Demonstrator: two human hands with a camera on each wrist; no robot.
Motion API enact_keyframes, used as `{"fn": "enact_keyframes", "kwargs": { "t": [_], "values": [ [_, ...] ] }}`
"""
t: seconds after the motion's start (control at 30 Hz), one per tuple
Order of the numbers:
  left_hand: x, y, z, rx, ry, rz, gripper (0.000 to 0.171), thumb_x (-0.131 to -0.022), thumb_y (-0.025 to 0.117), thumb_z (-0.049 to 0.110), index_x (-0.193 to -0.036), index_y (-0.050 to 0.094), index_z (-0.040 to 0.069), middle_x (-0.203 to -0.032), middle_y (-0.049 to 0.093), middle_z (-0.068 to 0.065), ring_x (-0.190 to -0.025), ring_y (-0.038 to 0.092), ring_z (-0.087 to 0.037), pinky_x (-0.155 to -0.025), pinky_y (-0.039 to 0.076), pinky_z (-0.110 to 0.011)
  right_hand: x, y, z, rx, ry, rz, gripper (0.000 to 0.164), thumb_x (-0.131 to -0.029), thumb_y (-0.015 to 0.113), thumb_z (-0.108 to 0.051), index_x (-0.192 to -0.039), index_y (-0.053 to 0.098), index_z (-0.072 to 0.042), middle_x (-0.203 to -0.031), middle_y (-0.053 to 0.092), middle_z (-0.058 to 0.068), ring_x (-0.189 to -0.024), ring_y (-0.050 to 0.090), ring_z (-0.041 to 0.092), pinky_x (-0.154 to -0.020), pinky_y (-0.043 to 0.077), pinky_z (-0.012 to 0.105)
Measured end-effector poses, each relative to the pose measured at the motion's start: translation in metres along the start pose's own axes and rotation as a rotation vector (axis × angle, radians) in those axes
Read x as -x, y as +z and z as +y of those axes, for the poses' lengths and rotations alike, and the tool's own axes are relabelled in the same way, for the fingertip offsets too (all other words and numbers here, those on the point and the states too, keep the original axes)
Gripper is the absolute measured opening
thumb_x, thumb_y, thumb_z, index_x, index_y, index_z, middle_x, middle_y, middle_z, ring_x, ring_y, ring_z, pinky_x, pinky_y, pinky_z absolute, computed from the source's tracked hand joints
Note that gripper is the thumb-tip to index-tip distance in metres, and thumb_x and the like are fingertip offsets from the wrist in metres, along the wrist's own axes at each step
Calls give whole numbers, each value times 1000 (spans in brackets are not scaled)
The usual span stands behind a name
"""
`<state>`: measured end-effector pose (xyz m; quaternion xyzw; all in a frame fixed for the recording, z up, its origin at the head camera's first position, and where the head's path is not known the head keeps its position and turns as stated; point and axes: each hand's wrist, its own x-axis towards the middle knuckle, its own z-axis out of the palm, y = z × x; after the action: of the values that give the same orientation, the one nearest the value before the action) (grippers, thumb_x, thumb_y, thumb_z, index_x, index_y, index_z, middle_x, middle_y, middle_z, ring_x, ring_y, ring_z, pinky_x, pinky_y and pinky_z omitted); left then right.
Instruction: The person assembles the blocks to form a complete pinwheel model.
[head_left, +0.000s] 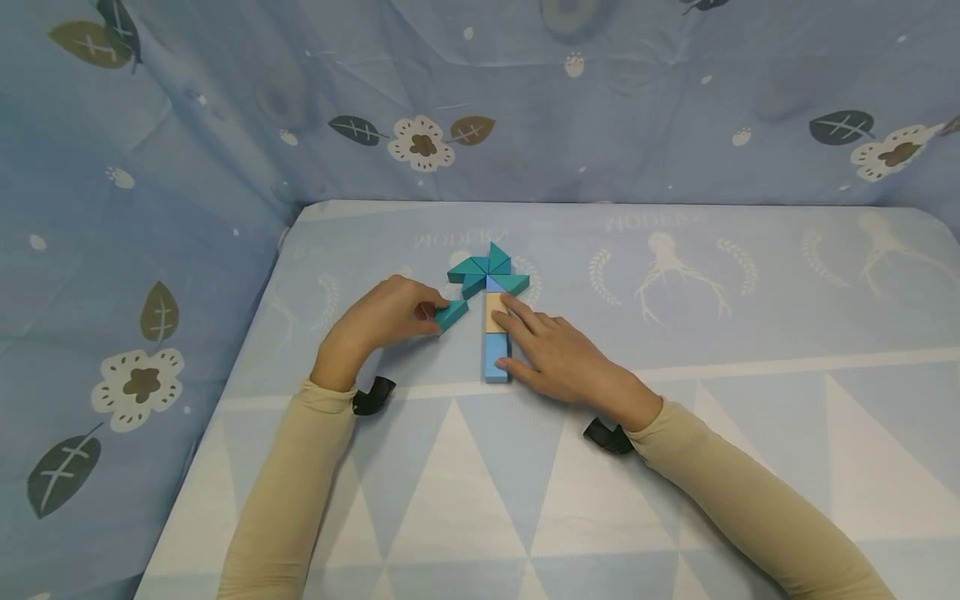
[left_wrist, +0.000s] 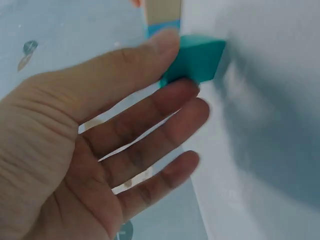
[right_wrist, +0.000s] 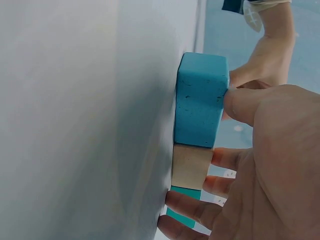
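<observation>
My left hand [head_left: 386,315] pinches a teal block [head_left: 451,316] between thumb and forefinger, just left of a row of blocks; the other fingers spread loosely in the left wrist view. Several teal triangular blocks [head_left: 474,267] form a pinwheel shape on the table. A small blue-violet triangle [head_left: 492,284] lies at its centre. Below it, in line, come a tan block [head_left: 494,312] and a light blue block [head_left: 495,357]. My right hand [head_left: 558,357] touches these from the right, its thumb against the blue block [right_wrist: 200,100] and fingertips on the tan block [right_wrist: 191,166].
A patterned cloth [head_left: 637,492] covers the table. Blue fabric walls [head_left: 637,108] rise behind and on the left. Black wrist pieces [head_left: 373,396] show beside both sleeves. The table's far edge lies behind the pinwheel.
</observation>
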<state>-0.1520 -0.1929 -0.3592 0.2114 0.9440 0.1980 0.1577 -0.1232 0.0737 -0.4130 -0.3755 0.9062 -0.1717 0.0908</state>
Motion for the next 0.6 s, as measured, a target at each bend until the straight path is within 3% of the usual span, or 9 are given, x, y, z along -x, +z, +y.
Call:
{"fn": "enact_keyframes", "kwargs": {
  "t": [0.4, 0.6],
  "values": [
    [-2, 6, 1, -10, 31, 24, 40, -82, 80, 13, -119, 70, 3, -95, 75, -8, -85, 70, -18, -79, 57, -35, 0, 1, 0, -1, -9, 13, 68, -101, 48, -47, -155, 28, -11, -165, 13, 10, -137, 44, 33, -104, 43, 52],
    [-8, 11, 5, -22, 60, 42, 36, -85, 78, 14, -118, 70, 2, -97, 75, -9, -87, 70, -19, -81, 57, -36, 0, 0, 0, 4, 12, -10, 68, -101, 46, -48, -156, 26, -13, -165, 10, 8, -139, 42, 33, -107, 41, 52]
  ]
}}
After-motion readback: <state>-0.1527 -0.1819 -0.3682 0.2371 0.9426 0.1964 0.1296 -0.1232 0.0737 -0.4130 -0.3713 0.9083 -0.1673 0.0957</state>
